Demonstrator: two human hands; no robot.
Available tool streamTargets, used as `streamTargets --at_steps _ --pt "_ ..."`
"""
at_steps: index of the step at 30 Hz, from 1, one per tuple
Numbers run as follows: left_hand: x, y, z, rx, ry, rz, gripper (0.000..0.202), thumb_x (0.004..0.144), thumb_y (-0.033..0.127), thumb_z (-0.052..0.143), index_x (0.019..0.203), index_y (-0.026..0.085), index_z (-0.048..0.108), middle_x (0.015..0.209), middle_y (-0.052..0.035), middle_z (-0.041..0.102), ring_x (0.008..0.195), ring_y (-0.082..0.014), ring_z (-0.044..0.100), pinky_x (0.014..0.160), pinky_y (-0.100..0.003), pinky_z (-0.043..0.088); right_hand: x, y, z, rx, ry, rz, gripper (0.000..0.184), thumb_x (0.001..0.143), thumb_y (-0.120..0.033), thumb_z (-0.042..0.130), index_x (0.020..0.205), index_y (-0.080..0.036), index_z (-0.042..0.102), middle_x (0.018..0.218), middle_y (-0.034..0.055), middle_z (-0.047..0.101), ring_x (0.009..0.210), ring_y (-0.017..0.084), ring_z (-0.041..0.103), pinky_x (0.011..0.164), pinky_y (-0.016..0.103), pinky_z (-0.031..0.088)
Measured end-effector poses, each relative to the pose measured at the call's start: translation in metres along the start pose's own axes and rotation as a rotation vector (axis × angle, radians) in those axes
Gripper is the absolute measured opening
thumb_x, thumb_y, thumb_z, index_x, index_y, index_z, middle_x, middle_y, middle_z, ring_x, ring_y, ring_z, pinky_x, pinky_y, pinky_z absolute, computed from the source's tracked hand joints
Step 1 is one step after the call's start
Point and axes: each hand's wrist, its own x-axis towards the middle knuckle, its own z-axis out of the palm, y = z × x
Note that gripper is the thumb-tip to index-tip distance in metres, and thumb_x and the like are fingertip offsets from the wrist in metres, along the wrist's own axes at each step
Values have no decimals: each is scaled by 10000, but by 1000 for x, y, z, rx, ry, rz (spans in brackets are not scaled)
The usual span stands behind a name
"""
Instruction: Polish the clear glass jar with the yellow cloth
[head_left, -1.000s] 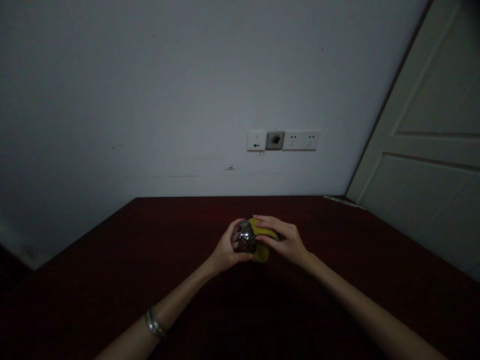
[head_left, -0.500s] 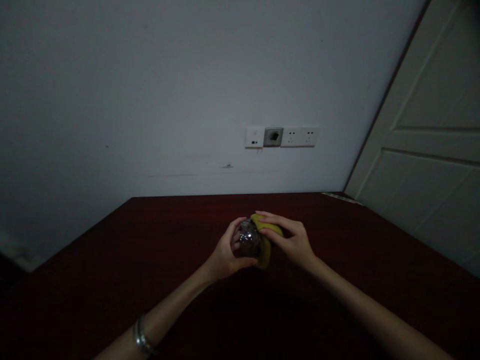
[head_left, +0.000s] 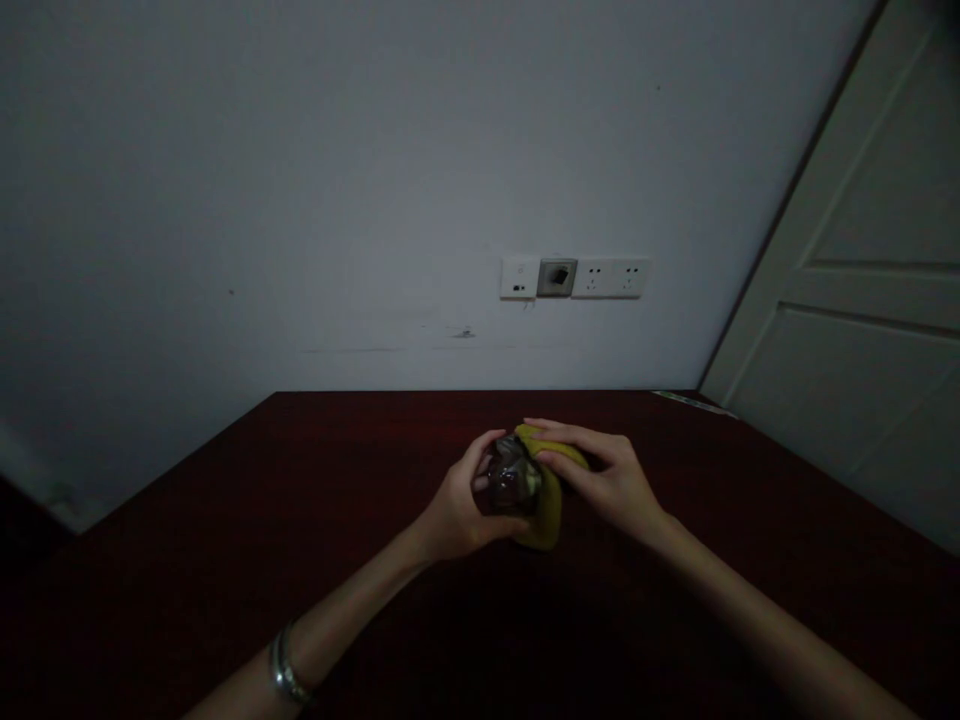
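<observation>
Over the dark red table, my left hand (head_left: 465,505) is closed around a clear, shiny, rounded vessel that looks like a glass (head_left: 511,480). Its thumb lies along the near side, and its fingers wrap the far side. My right hand (head_left: 611,478) pinches a yellow cloth (head_left: 550,510) between thumb and fingers. Part of the cloth is pressed to the right end of the glass, and the rest hangs down beside it. The dim light hides the exact shape of the glass and whether cloth is inside it.
The dark red table (head_left: 360,450) reaches back to a pale wall (head_left: 337,180). White sockets and a grey switch plate (head_left: 557,278) sit on the wall. A panelled door (head_left: 862,330) stands at the right, and a thin strip (head_left: 694,403) lies by the table's back right edge.
The glass has turned a little in my left hand, showing more of its right end. Both hands and the cloth appear slightly further right, as the whole view has shifted too.
</observation>
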Motion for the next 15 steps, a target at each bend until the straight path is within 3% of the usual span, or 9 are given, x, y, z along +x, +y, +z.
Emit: streamTargets --at_steps 2,6,8,15 --pt "1 2 0 -23 19 -7 917 533 149 839 1302 201 342 1315 -164 498 1181 -324 524 976 -459 456 3 -6 0 -19 -16 -22 189 808 -205 663 989 -241 702 1119 65 696 1023 227 668 905 435 557" --pt "2 1 -1 -70 118 -27 907 500 167 855 1266 184 371 1289 -170 522 1155 -339 546 937 -452 488 11 -21 -2 -62 -134 -258 234 809 -154 650 1025 -224 705 1136 76 688 1104 231 625 958 438 524" --pt "2 0 -2 -97 153 -39 914 490 172 859 1260 175 367 1291 -174 522 1160 -342 544 938 -453 490 15 -24 -2 -70 -187 -289 248 814 -147 641 1043 -222 702 1138 74 687 1118 227 616 965 432 518" --pt "0 0 -2 -69 126 -12 894 517 168 846 1274 173 370 1326 -171 499 1216 -321 503 996 -448 451 23 -14 2 68 -50 29 176 806 -208 663 971 -240 717 1058 54 721 986 212 682 895 412 557"
